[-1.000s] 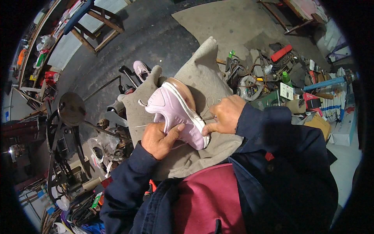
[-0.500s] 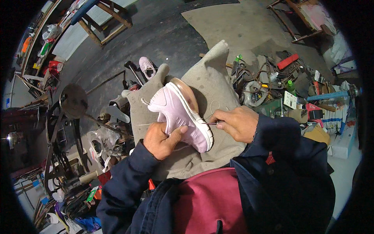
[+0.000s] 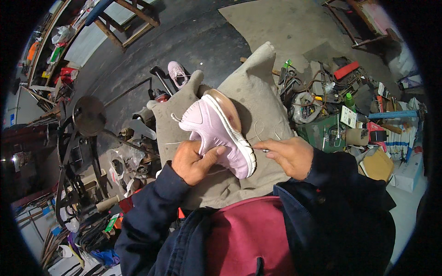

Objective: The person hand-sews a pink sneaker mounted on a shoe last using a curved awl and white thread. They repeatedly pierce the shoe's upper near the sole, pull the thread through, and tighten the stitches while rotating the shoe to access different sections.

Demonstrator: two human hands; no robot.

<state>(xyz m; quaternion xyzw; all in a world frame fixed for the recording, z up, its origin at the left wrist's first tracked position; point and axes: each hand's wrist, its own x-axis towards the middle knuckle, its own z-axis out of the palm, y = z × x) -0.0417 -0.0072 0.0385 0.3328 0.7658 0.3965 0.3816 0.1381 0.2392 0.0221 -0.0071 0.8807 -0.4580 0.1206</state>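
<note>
A pale pink sneaker (image 3: 209, 122) with a white sole lies on its side over my lap, heel toward me. My left hand (image 3: 189, 164) is closed on its heel collar, thumb pressed on the outside and fingers hidden inside the opening. In my right hand (image 3: 294, 157), pinched between thumb and fingers, is a thin awl (image 3: 264, 150) with its slim end toward the sole's edge near the heel; I cannot make out whether the tip touches. Loose white thread (image 3: 257, 131) curls on the grey cloth (image 3: 251, 80) beside the sole. A tan rounded piece (image 3: 229, 106) lies against the forefoot sole.
The matching pink sneaker (image 3: 177, 74) sits on the dark floor beyond my knees. At left stands a metal machine with a round plate (image 3: 89, 115). Tools, a green bottle (image 3: 350, 102) and a red object (image 3: 346, 70) are heaped at right. A wooden stool (image 3: 122, 23) stands far left.
My right hand has drawn back slightly to the right from the sole, and more of the awl's metal shows at my fingertips. My left hand keeps its hold on the sneaker.
</note>
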